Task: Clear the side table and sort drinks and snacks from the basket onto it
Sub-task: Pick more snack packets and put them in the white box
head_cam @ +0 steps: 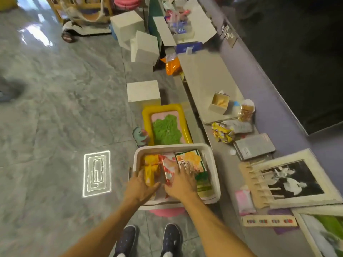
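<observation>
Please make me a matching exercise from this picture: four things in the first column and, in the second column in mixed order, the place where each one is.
Things
1. yellow packet
2. small open box
3. yellow tray
4. black-and-white picture

Places
A. on the floor, just beyond the white basket
B. on the grey surface to the right of the white basket
C. inside the white basket
D. on the side table

Right pairs: 1-C, 2-D, 3-A, 4-B
</observation>
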`<action>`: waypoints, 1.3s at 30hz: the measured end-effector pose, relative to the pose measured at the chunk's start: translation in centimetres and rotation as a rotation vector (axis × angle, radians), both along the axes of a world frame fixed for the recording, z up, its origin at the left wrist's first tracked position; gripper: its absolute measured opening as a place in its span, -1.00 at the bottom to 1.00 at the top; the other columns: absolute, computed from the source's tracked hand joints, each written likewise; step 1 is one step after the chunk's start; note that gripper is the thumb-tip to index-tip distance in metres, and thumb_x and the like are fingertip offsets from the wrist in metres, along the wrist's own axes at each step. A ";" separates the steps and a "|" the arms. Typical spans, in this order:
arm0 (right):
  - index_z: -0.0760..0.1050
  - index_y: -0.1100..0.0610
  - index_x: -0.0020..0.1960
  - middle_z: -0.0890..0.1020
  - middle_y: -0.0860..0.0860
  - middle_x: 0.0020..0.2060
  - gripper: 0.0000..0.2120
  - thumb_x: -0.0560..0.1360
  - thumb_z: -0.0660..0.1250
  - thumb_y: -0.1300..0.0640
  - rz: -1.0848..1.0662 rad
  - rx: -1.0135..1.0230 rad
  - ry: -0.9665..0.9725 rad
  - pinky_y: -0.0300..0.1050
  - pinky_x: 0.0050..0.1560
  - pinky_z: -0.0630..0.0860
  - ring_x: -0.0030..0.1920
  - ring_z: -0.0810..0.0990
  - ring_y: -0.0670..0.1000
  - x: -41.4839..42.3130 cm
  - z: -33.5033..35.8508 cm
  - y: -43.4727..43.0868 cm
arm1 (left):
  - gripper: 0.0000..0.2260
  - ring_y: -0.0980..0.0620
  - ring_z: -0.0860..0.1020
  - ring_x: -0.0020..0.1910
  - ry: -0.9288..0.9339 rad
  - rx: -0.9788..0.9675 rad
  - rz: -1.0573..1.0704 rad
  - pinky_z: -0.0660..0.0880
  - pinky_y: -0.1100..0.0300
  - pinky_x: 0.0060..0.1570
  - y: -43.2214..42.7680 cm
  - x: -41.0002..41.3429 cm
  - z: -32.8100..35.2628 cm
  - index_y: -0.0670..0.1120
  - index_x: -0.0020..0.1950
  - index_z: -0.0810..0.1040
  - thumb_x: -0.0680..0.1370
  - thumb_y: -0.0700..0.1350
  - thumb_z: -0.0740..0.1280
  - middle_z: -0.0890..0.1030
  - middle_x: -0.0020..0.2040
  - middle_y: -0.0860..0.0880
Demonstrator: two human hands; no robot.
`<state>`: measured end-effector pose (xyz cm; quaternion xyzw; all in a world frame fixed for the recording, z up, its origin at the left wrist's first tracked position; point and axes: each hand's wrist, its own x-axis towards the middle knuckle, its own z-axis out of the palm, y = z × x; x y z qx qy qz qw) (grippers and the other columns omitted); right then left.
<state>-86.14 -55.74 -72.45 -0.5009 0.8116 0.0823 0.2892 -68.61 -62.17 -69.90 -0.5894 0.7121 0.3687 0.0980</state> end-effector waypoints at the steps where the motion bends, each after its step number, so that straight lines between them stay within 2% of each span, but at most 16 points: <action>1: -0.08 0.17 0.75 0.02 0.23 0.73 0.08 0.54 0.29 -0.43 -0.004 0.014 0.007 0.32 0.68 -0.03 0.72 -0.06 0.31 0.3 -2.2 -0.2 | -0.07 -0.22 0.57 0.28 0.010 0.001 0.009 0.54 -0.08 0.27 0.1 -0.3 -1.8 0.03 0.59 0.26 0.37 0.50 0.39 0.42 0.48 -0.17; 3: -0.15 0.19 0.75 -0.08 0.22 0.73 0.09 0.56 0.31 -0.39 0.012 0.023 0.038 0.34 0.69 -0.10 0.72 -0.15 0.31 1.2 -6.1 -0.6 | -0.06 -0.22 0.55 0.32 0.007 0.002 0.009 0.53 -0.08 0.31 0.1 -0.7 -5.2 0.04 0.63 0.18 0.40 0.45 0.42 0.35 0.56 -0.16; 6: -0.19 0.18 0.75 -0.14 0.22 0.73 0.08 0.57 0.42 -0.23 0.016 0.042 0.094 0.36 0.69 -0.12 0.71 -0.22 0.32 2.3 -10.0 -0.9 | -0.05 -0.24 0.58 0.28 0.034 0.033 0.024 0.57 -0.10 0.23 0.3 -1.0 -8.8 0.09 0.66 0.08 0.40 0.36 0.43 0.28 0.59 -0.17; 10: -0.12 0.20 0.75 -0.08 0.26 0.72 -0.17 0.66 0.32 0.16 -0.021 0.004 0.200 0.40 0.67 -0.06 0.71 -0.20 0.35 3.5 -12.4 -1.1 | -0.06 -0.25 0.63 0.20 0.078 0.052 0.096 0.61 -0.13 0.11 0.6 -1.4 -11.1 0.14 0.67 0.05 0.35 0.34 0.30 0.28 0.58 -0.16; 14: 0.06 0.25 0.73 0.22 0.27 0.68 -0.18 0.59 0.40 0.24 -0.133 -0.097 0.232 0.36 0.67 0.01 0.72 0.02 0.30 4.0 -13.1 -1.3 | -0.22 -0.22 0.57 0.31 0.136 0.040 0.124 0.60 -0.12 0.17 0.6 -0.8 -10.6 0.16 0.65 0.12 0.48 0.05 0.39 0.30 0.59 -0.10; 17: 0.21 0.21 0.70 0.43 0.24 0.58 -0.12 0.48 0.55 0.22 -0.253 -0.197 0.188 0.27 0.69 0.09 0.67 0.25 0.23 3.5 -11.7 -1.6 | -0.36 -0.06 0.48 0.42 0.280 0.020 0.147 0.54 -0.11 0.32 0.4 0.0 -9.1 0.21 0.62 0.23 0.56 0.10 0.37 0.32 0.59 0.06; 19: 0.26 0.10 0.69 0.50 0.17 0.53 -0.08 0.44 0.62 0.13 -0.345 -0.247 0.103 0.20 0.67 0.18 0.60 0.38 0.21 3.2 -10.2 -1.5 | -0.44 0.13 0.46 0.35 0.373 -0.027 0.140 0.50 0.05 0.30 0.1 0.2 -7.3 0.22 0.58 0.32 0.60 0.05 0.40 0.34 0.51 0.23; 21: 0.29 0.00 0.65 0.57 0.09 0.45 -0.15 0.47 0.61 0.00 -0.449 -0.289 -0.029 0.11 0.47 0.51 0.46 0.53 0.17 3.0 -7.8 -1.3 | -0.54 0.25 0.53 0.20 0.456 -0.070 0.149 0.52 0.18 0.17 -0.6 0.1 -4.8 0.25 0.50 0.43 0.61 0.02 0.42 0.44 0.41 0.31; 23: 0.37 0.00 0.59 0.64 0.08 0.34 -0.27 0.50 0.59 -0.02 -0.537 -0.324 -0.174 0.06 0.21 0.68 0.27 0.65 0.15 2.9 -3.8 -1.4 | -0.65 0.24 0.60 0.05 0.539 -0.095 0.165 0.55 0.21 0.00 -1.4 0.0 -1.6 0.31 0.35 0.54 0.61 0.00 0.44 0.61 0.23 0.27; 25: 0.51 0.09 0.48 0.69 0.10 0.18 -0.42 0.51 0.58 0.06 -0.607 -0.399 -0.259 0.11 0.12 0.69 0.08 0.67 0.12 2.6 1.2 -1.8 | -0.66 0.21 0.62 -0.01 0.606 -0.121 0.150 0.52 0.21 -0.09 -2.4 -0.2 2.2 0.38 0.15 0.59 0.58 -0.08 0.47 0.65 0.07 0.23; 28: 0.63 0.12 0.27 0.72 0.03 -0.05 -0.66 0.51 0.54 0.12 -0.677 -0.535 -0.315 0.03 -0.03 0.63 -0.14 0.58 0.03 1.3 8.2 -2.2 | -0.55 0.21 0.59 0.03 0.665 -0.150 0.139 0.50 0.23 -0.05 -3.9 -0.6 7.8 0.48 0.07 0.54 0.53 -0.12 0.54 0.62 0.07 0.21; 30: 0.62 0.09 0.28 0.75 0.02 -0.02 -0.65 0.52 0.52 0.10 -0.694 -0.595 -0.308 -0.09 -0.13 0.53 -0.09 0.66 0.08 0.4 13.0 -2.6 | -0.56 0.16 0.61 0.01 0.726 -0.156 0.164 0.52 0.19 -0.07 -4.9 -1.0 11.6 0.45 0.07 0.52 0.50 -0.09 0.56 0.63 0.08 0.09; 32: 0.59 0.07 0.35 0.75 0.01 0.08 -0.61 0.54 0.52 0.08 -0.706 -0.655 -0.316 -0.15 -0.14 0.53 -0.01 0.72 0.09 -0.3 17.7 -2.8 | -0.67 0.13 0.61 -0.04 0.785 -0.187 0.162 0.52 0.19 -0.12 -5.9 -1.5 15.8 0.37 0.04 0.52 0.49 -0.03 0.53 0.63 0.03 0.03; 34: 0.59 0.09 0.32 0.75 0.01 0.09 -0.63 0.55 0.54 0.06 -0.719 -0.746 -0.322 -0.11 -0.12 0.64 -0.01 0.74 0.05 -0.7 22.3 -2.7 | -0.76 0.10 0.61 -0.04 0.847 -0.224 0.121 0.54 0.18 -0.11 -6.9 -2.0 20.5 0.27 0.02 0.52 0.51 -0.03 0.49 0.62 0.01 0.01; 37: 0.60 0.13 0.23 0.74 0.03 0.04 -0.67 0.53 0.55 0.05 -0.741 -0.825 -0.271 0.05 -0.06 0.72 -0.03 0.73 0.05 -1.0 28.8 -1.9 | -0.76 0.21 0.62 -0.12 0.902 -0.252 0.020 0.49 0.36 -0.21 -8.2 -2.4 26.8 0.23 0.05 0.52 0.56 -0.08 0.50 0.64 -0.03 0.07; 39: 0.61 0.13 0.25 0.74 0.02 0.04 -0.66 0.54 0.55 0.04 -0.776 -0.868 -0.257 0.09 -0.01 0.73 -0.02 0.73 0.02 -0.5 33.1 -0.5 | -0.78 0.28 0.63 -0.13 0.923 -0.234 -0.042 0.49 0.39 -0.26 -8.6 -2.5 30.5 0.15 0.12 0.54 0.58 -0.10 0.49 0.65 -0.03 0.13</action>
